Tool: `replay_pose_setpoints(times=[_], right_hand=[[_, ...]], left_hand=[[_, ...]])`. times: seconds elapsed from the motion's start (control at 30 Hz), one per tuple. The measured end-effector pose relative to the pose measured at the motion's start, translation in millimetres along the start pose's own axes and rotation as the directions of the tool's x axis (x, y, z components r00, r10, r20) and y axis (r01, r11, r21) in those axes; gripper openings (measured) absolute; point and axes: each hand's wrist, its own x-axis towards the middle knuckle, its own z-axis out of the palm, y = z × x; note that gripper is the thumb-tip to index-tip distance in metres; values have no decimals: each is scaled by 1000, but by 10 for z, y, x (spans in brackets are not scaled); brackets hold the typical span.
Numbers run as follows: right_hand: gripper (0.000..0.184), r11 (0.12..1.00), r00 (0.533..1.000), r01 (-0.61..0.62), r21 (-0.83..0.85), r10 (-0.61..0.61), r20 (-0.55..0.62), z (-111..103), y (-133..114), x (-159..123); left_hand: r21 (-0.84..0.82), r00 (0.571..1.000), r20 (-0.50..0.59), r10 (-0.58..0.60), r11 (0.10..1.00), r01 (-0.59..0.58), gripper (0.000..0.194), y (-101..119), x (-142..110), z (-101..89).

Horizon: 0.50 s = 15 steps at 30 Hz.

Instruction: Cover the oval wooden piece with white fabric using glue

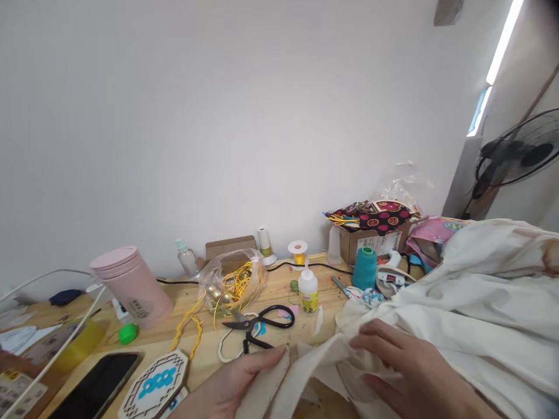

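At the bottom centre, my left hand (233, 381) is closed on the edge of a piece of off-white fabric (264, 387), thumb on top. My right hand (406, 364) is over the large pile of white cloth (484, 291), its fingers apart and their tips near a fold of it. Just beyond my left hand lie black-handled scissors (262, 323), blades apart, on top of a white cut-out frame. A glue bottle (308, 291) with a yellow label stands upright behind the fabric. An octagonal ornament (157, 384) with blue flowers and yellow cord lies to the left.
A phone (98, 387) and a pink tumbler (133, 285) are at the left. Behind stand a plastic bag of yellow cord (236, 285), a teal thread cone (365, 269) and a cardboard box (349, 244) holding patterned fabric. A wall closes off the back; a fan (519, 151) stands right.
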Motion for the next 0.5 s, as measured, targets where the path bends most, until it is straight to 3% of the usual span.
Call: replay_pose_setpoints(times=[0.07, 0.27, 0.37, 0.5], right_hand=[[49, 999, 999, -37, -29, 37, 12, 47, 38, 135], [28, 995, 995, -102, -16, 101, -21, 117, -53, 300], [41, 997, 1000, 20, -72, -18, 17, 199, -186, 218], [22, 942, 985, 166, -291, -144, 96, 331, -200, 80]], left_hand=[[-43, 1000, -13, -16, 999, 16, 23, 54, -94, -16], [-275, 994, -38, 101, 955, -107, 20, 240, -225, -259], [-361, 984, -121, 131, 918, -167, 15, 246, -178, -413], [-443, 975, -193, 109, 877, -185, 14, 208, -186, -540]])
